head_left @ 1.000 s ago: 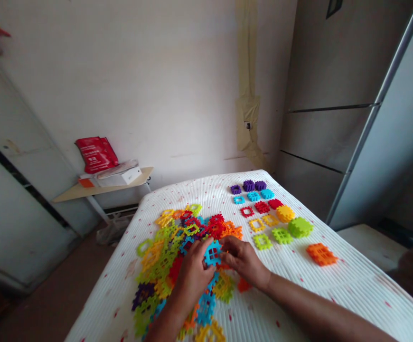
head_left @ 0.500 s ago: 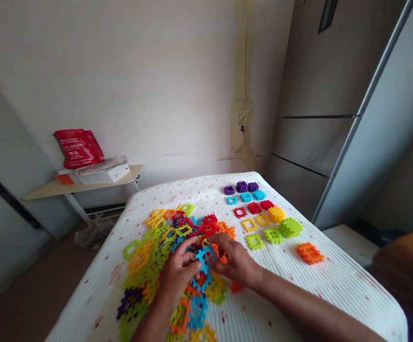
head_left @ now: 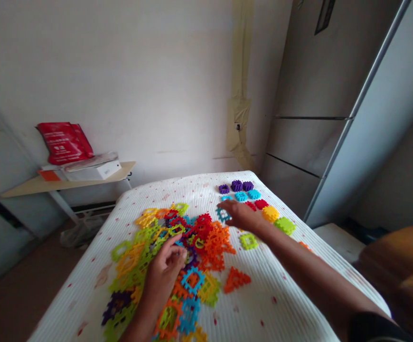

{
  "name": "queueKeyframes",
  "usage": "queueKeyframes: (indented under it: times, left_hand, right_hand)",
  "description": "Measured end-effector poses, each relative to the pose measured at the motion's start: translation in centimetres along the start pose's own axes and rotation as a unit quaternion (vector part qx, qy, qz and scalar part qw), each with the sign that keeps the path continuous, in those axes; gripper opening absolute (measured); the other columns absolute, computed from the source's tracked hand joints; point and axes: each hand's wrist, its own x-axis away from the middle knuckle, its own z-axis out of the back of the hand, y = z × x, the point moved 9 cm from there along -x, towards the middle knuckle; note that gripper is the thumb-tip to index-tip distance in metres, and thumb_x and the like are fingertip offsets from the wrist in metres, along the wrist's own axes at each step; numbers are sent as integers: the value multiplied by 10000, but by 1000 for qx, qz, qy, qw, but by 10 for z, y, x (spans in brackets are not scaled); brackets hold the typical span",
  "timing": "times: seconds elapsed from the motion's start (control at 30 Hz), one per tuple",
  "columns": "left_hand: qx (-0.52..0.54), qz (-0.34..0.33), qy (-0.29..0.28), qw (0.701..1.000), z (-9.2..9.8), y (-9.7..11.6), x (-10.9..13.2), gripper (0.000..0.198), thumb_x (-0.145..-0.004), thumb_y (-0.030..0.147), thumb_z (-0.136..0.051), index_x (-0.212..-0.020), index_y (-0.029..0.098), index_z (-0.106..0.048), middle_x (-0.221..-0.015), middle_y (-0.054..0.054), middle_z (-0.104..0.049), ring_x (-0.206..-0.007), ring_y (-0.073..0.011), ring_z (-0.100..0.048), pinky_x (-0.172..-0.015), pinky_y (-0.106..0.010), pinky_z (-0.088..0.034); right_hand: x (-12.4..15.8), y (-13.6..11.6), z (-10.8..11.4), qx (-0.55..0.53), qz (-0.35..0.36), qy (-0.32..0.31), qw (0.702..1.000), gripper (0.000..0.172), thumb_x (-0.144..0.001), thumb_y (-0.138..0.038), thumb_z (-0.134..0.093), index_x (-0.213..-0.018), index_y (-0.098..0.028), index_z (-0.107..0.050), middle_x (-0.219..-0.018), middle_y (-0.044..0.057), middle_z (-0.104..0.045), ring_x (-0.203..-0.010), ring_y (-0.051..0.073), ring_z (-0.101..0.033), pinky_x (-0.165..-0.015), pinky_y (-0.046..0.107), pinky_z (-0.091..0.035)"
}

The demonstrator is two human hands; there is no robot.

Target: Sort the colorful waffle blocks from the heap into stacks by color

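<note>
The blue piece, pinched by the right hand just right of the pile, is probably best laid flat beside the blue stacks beyond it, while the left hand is rested loosely curled on the pile.

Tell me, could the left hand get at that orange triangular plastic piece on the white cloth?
Probably yes. The orange triangular plastic piece lies uncovered on the white cloth, just right of the left hand; only flat coloured plastic pieces lie between them.
</note>
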Motion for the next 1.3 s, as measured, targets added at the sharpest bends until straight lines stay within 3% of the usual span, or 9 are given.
queueKeyframes:
  times: [0.1, 0.2, 0.3, 0.43, 0.7, 0.9, 1.07, 1.17, 1.3]
  left_hand:
    - [-95, -35, 57, 993, 19, 1, -6, 443, -693, 465, -521, -1027, 188, -614, -876, -54, -666, -803, -198, -615, -745, -305, -496]
    - [-169, -57, 71, 982, 24, -2, -12, 338, -695, 431, -507, -916, 223, -655, -929, -52, -681, -871, -215, -619, -802, -317, -489]
    - [-218, -64, 56, 972, 21, -10, -16, 279, -697, 392, -510, -871, 244, -670, -948, -46, -688, -905, -219, -621, -844, -321, -479]
    - [-254, -64, 39, 964, 16, -14, -16, 271, -724, 354, -488, -873, 231, -678, -952, -45, -689, -932, -216, -615, -876, -326, -466]
    - [-280, -39, 40, 958, 17, -8, -13, 261, -775, 215, -442, -896, 214, -673, -958, -37, -683, -948, -190, -600, -886, -299, -454]
    - [-336, -78, 40, 938, 15, -1, -11, 273, -763, 138, -460, -899, 205, -686, -982, -42, -676, -982, -185, -574, -917, -291, -421]
    - [-391, -150, -66, 906, -12, 19, -22, 314, -777, 101, -450, -929, 221, -697, -962, -22, -700, -958, -171, -585, -917, -295, -405]
    - [-445, -165, -121, 872, -28, 23, -36, 314, -779, 107, -462, -950, 234, -692, -984, -28, -699, -980, -183, -583, -923, -318, -397]
    - [-500, -136, -118, 847, -29, 15, -63, 375, -766, 105, -469, -1051, 262, -656, -1112, -30, -655, -1060, -219, -547, -939, -367, -384]
  right_hand:
    - [-23, 90, 14, 81, -141, -26, 986, 571, -719, -76, -569, -1278, -165, -485, -1264, 138, -527, -1110, 245, -520, -870, 306, -431]
    - [-36, 140, 13, 109, -188, -67, 974, 529, -690, -85, -596, -1212, -164, -553, -1153, 134, -602, -1026, 268, -573, -811, 319, -458]
    - [-44, 161, -3, 123, -208, -110, 964, 521, -671, -105, -629, -1179, -211, -584, -1102, 90, -636, -979, 248, -598, -760, 290, -473]
    - [-56, 166, -25, 129, -211, -146, 958, 518, -678, -114, -638, -1176, -249, -584, -1130, 74, -624, -1010, 243, -589, -761, 291, -469]
    - [-69, 159, -43, 125, -196, -182, 955, 531, -684, -81, -633, -1191, -224, -566, -1185, 121, -585, -1071, 291, -556, -788, 366, -460]
    - [-65, 146, -31, 123, -189, -150, 963, 451, -766, -86, -573, -1212, -145, -544, -1204, 199, -550, -1047, 303, -555, -760, 359, -450]
    - [-47, 84, -6, 116, -107, -29, 987, 468, -802, -102, -508, -1268, -127, -482, -1223, 191, -544, -1014, 258, -576, -741, 301, -444]
    - [-16, 38, -14, 105, -58, -38, 992, 425, -791, -149, -537, -1216, -177, -539, -1136, 119, -620, -981, 237, -595, -744, 297, -454]
    - [29, -13, -26, 67, 6, -28, 997, 303, -823, -133, -482, -1082, -211, -617, -992, 77, -670, -884, 189, -621, -732, 273, -453]
